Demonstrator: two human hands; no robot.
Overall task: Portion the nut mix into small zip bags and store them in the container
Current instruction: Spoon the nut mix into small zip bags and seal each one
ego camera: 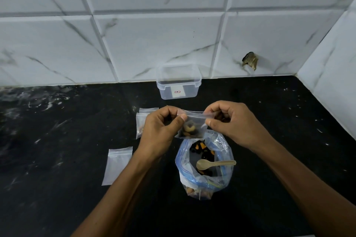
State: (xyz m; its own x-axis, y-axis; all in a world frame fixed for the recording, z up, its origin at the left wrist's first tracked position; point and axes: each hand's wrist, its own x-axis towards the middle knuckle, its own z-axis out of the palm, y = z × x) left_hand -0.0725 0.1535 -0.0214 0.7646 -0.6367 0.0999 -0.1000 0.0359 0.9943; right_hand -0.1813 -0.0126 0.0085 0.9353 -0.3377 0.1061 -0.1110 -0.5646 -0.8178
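Pinching the top corners of a small zip bag of nuts, left hand and right hand hold it above the large nut-mix bag on the tabletop.

Both hands, left and right, are up mid-counter pinching a small filled bag, blocking the direct line from the big nut bag to the container. Container sits open-topped against the tiled wall, approach from above is clear. Spoon lies across the big bag's mouth. Left side: filled small bags and an empty one lie flat on the counter. Far left and right counter open. Side wall closes off the right.
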